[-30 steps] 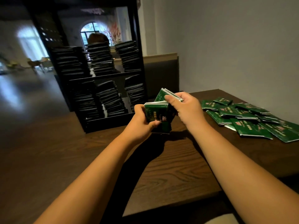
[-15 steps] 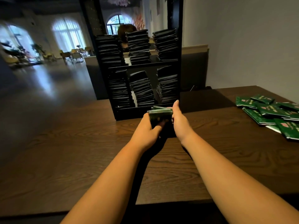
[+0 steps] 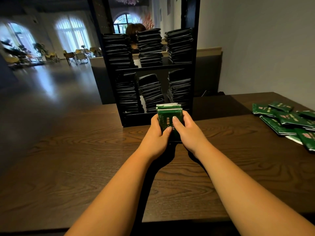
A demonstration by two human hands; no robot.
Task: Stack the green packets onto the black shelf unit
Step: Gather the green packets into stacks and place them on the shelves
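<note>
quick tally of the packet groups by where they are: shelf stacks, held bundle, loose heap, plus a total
Upper-tier dark packet stacks in the black shelf unit: 3
Lower-tier dark packet stacks: 3
Green packet bundle gripped by left hand and right hand: 1
Loose heap of green packets on the brown wooden table: 1
Total: 8 groups

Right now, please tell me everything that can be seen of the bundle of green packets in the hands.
The bundle of green packets is a small stack, glossy dark green with pale print and white far edges. It is held just before the black shelf unit, over the wooden table. The left hand grips its left side, the right hand its right side, both thumbs on its top face.
</note>
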